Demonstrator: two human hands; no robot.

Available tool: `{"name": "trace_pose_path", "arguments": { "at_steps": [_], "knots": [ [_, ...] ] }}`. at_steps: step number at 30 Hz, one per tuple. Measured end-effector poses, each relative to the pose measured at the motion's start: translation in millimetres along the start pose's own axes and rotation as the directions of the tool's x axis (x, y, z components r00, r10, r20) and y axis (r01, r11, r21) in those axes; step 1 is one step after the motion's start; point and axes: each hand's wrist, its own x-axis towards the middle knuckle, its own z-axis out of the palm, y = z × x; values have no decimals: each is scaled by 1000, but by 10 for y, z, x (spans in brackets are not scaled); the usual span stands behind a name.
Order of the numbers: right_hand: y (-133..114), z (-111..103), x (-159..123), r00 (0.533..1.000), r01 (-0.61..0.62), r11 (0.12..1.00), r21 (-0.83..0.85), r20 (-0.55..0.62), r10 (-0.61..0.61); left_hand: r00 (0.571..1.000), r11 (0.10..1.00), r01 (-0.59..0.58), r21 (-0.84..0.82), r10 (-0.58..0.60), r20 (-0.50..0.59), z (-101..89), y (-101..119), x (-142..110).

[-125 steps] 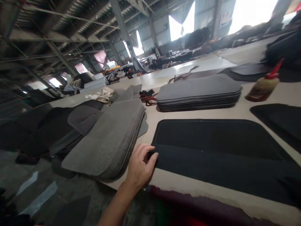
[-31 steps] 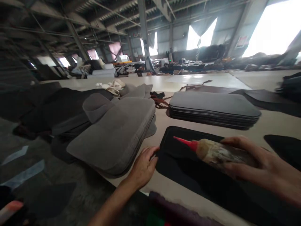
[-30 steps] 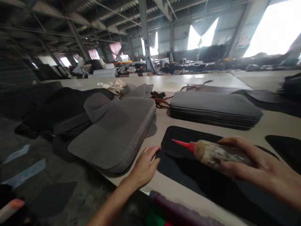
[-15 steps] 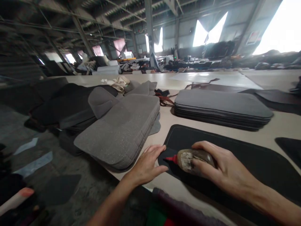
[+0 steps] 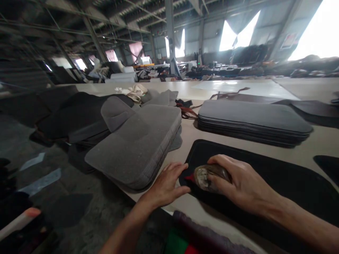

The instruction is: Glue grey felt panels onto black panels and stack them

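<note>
A black panel with rounded corners (image 5: 254, 173) lies flat on the table in front of me. My right hand (image 5: 235, 181) is wrapped round a worn glue bottle (image 5: 201, 179), tipped on its side. Its red nozzle (image 5: 189, 177) points left, at the panel's left end. My left hand (image 5: 168, 183) has fingers and thumb spread, with the fingertips at the panel's left edge and nothing in the grasp. Whether the nozzle touches the panel I cannot tell.
A stack of grey panels (image 5: 137, 141) stands left of my hands, near the table edge. Another stack (image 5: 251, 118) sits behind the black panel. Brown straps (image 5: 188, 112) lie between them. Dark sheets (image 5: 76, 113) are piled at the left, above the concrete floor (image 5: 95, 208).
My right hand has moved left with the glue bottle, bringing the nozzle nearer the panel's left end. My left hand keeps its place. The view has shifted slightly.
</note>
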Motion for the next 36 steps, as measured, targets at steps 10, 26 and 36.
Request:
{"name": "trace_pose_path", "arguments": {
  "at_steps": [10,26,36],
  "knots": [
    [-113,-174,101,995,14,990,-141,100,0,1000,1000,23,-5,-23,7,-4,3,-1],
    [-212,-361,124,988,8,969,-245,151,30,1000,1000,24,-4,-24,-13,-8,0,15],
    [-255,-376,132,985,29,970,-241,171,13,1000,1000,-2,-9,2,-20,17,-45,19]
  ]
}}
